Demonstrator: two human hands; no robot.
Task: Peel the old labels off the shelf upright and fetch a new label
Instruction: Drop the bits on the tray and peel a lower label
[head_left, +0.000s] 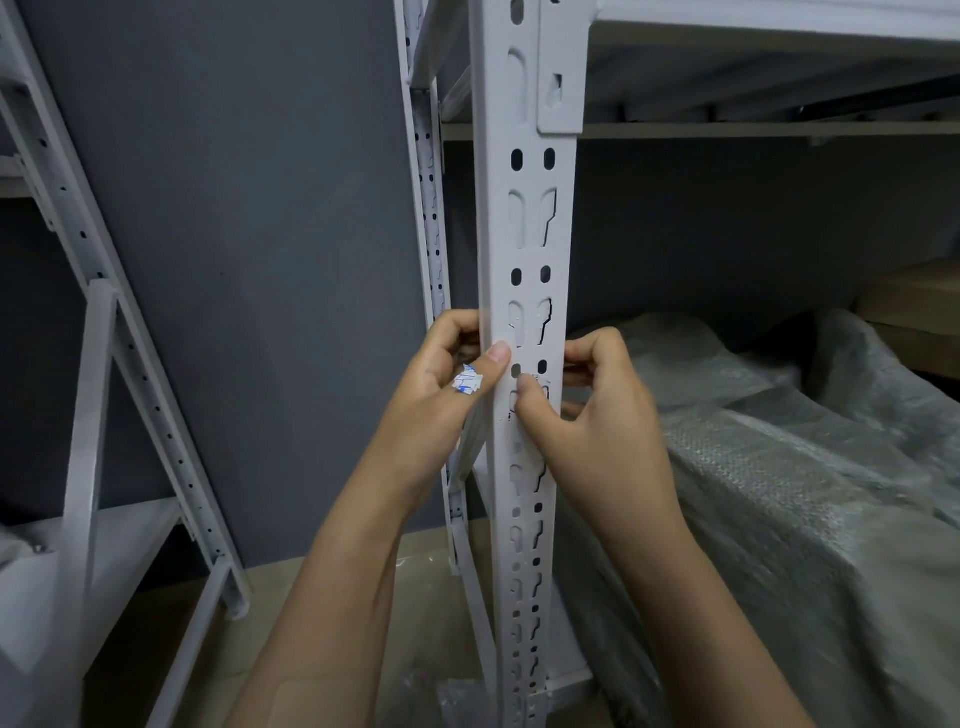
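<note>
Shelf upright (527, 234): centre frame, long axis vertical, slotted face toward camera. Left hand (441, 395) curled round its left edge, thumb flat on the face. Right hand (587, 410) curled round the right edge, thumb tip pressing the face. Crumpled blue-white label scrap (467, 383) sits on the left thumb.

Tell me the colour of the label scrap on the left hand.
The scrap is white with blue print; head view.

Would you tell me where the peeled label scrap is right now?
In the head view, the label scrap sits on the left hand by its thumb, just left of the shelf upright.
</note>
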